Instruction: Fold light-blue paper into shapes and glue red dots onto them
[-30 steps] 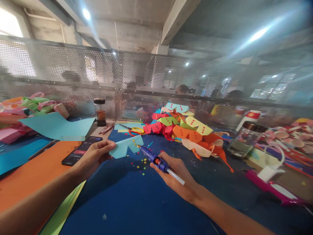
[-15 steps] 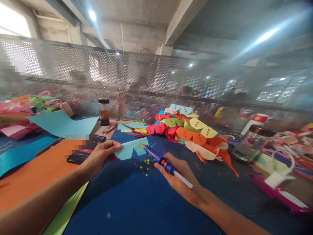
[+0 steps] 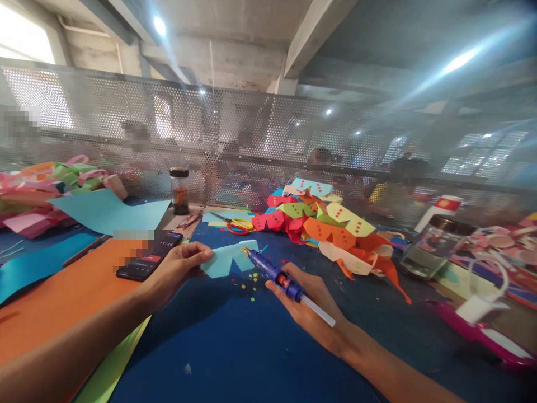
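My left hand (image 3: 178, 268) pinches the left edge of a light blue paper cut-out (image 3: 229, 257) and holds it just above the dark blue table cover (image 3: 235, 341). My right hand (image 3: 308, 302) grips a blue glue gun (image 3: 274, 273) with a clear glue stick (image 3: 319, 311) poking out of its back. The gun's nozzle points up and left and touches the cut-out's right edge. Tiny coloured paper squares (image 3: 249, 280) lie scattered under the nozzle.
A black phone (image 3: 149, 255) lies on an orange sheet (image 3: 54, 296) by my left hand. A heap of coloured paper cut-outs (image 3: 327, 224) sits behind, with scissors (image 3: 235, 225), a dark jar (image 3: 180, 191) and a glass jar (image 3: 434, 243). A perforated metal screen (image 3: 260, 145) closes the back; people sit beyond it.
Both hands, the cut-out and the glue gun have kept their pose; the nozzle stays at the paper's edge. The view has shifted slightly, so everything sits a little further right.
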Available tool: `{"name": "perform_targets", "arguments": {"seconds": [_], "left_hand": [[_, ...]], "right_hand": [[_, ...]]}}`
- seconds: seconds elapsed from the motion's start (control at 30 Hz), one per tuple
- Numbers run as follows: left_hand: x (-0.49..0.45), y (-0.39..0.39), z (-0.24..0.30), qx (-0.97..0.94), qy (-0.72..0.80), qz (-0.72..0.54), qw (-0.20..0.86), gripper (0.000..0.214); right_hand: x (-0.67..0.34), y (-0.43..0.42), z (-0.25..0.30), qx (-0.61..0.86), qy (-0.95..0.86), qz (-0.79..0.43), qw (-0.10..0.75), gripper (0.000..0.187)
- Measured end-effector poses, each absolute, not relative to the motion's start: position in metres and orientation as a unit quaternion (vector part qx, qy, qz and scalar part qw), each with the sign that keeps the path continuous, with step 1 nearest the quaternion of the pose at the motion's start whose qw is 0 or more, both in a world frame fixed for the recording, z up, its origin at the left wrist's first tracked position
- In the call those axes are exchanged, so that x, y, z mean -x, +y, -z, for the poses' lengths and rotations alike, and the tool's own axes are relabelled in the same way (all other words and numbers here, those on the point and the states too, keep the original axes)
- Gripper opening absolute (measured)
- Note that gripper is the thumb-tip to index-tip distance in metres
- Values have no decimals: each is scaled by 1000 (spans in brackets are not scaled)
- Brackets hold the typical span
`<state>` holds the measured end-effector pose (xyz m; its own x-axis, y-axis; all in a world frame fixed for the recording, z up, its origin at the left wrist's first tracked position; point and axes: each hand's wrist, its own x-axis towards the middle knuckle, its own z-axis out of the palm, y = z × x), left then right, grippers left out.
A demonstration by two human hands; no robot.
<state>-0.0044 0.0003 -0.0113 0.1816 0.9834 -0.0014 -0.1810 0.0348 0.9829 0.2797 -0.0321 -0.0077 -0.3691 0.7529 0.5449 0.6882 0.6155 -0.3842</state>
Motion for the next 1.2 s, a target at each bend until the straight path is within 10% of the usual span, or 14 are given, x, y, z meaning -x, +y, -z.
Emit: {"name": "perform_targets", "arguments": {"seconds": [1.2], "left_hand": [[6, 4, 9, -439, 386, -517, 625, 30]], "right_hand": [[-279, -34, 4, 423, -829, -47, 362, 24]]}}
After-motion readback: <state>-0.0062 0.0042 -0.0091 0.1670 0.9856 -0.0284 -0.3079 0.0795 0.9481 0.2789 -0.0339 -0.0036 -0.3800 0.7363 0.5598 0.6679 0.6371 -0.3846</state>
